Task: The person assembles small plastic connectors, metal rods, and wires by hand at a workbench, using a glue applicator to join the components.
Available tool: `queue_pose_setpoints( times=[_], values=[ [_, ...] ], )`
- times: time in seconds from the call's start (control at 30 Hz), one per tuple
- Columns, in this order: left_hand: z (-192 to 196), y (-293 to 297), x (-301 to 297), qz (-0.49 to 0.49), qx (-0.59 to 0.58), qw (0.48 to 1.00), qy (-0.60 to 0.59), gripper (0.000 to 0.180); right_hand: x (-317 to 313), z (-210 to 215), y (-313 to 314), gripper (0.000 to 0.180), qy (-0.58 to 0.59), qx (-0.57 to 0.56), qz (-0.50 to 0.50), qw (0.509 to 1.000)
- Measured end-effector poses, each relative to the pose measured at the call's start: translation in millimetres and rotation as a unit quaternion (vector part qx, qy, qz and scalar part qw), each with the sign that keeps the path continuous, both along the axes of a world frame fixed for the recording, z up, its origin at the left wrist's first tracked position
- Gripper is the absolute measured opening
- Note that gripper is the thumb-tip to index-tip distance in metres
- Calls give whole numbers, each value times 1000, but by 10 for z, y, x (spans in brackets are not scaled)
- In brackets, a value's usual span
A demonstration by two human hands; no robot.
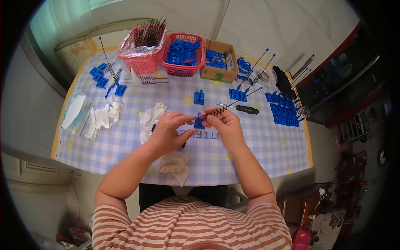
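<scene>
My right hand (225, 126) pinches a black coil spring (218, 111) on a thin rod that slants up to the right and ends in a blue tip (261, 88). Just below the spring's lower end, a blue plastic base (200, 122) sits between my hands, partly hidden by fingers. My left hand (170, 130) reaches to that base from the left, thumb and forefinger apart; whether its fingertips press on the base is hard to see. Another blue base (199, 97) stands a little farther off. To the right lies a screwdriver (246, 109) with a black handle.
Along the back stand a pink basket (139, 63) of black springs, a red basket (181, 70) and a cardboard box (217, 74) of blue parts. Blue pieces with spring rods (238, 95) stand at right, near rows of blue bases (284, 110). Crumpled tissues (102, 116) lie left.
</scene>
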State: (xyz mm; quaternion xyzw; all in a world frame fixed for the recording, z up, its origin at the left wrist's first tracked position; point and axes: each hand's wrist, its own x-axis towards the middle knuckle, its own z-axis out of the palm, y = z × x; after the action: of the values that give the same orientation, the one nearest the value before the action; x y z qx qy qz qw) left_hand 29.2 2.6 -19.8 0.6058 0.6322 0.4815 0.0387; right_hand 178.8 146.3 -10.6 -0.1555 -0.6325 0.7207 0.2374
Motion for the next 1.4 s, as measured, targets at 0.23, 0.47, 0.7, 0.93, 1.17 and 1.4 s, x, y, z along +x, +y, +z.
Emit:
queue_pose_setpoints(
  times=[0.23, 0.47, 0.7, 0.93, 1.17, 1.4],
  values=[
    [16, -13, -62, 22, 12, 1000, 10, 25, 4, -17, 47, 24, 17, -13, -23, 1000],
    [11, -19, -112, 36, 19, 999, 5, 16, -18, -19, 72, 24, 36, -5, -39, 999],
    [13, 7, -123, 32, 22, 999, -17, 15, 16, 85, 150, 23, 19, 33, -87, 995],
    [-3, 15, -100, 19, 29, 999, 9, 16, 4, 20, 107, 24, 4, 38, -41, 998],
    [-54, 14, -137, 22, 20, 1000, -2, 17, -8, -49, 59, 25, -5, 73, -21, 997],
    [5, 16, -107, 11, 28, 999, 23, 17, 4, -52, 45, 25, -11, 98, -19, 995]
  ],
)
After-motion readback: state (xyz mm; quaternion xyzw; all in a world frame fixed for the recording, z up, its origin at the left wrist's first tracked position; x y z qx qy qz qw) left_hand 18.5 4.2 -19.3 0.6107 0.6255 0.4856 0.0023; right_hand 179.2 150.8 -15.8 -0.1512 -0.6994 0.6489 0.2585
